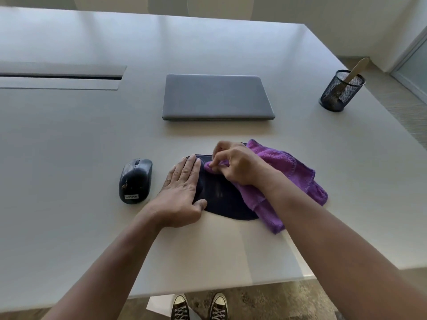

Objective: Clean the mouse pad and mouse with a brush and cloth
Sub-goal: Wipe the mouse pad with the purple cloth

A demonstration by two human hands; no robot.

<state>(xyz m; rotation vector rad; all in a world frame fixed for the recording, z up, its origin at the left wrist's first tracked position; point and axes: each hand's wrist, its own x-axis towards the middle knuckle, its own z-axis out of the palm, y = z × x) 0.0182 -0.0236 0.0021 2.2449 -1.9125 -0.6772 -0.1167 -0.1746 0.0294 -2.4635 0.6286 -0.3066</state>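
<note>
White table [69, 139], loads of room: left hand [182, 192] lying flat pinning pad [221, 199], right hand [238, 167] bunching cloth [288, 179] near front edge; mouse [135, 180] left, laptop [217, 97] behind.

Only readable txt: "Lenovo", white letters on a small grey label at the near end of the dark wireless mouse [135, 180], which sits on the white table [69, 135]. No other legible txt, nos. or signs.
</note>
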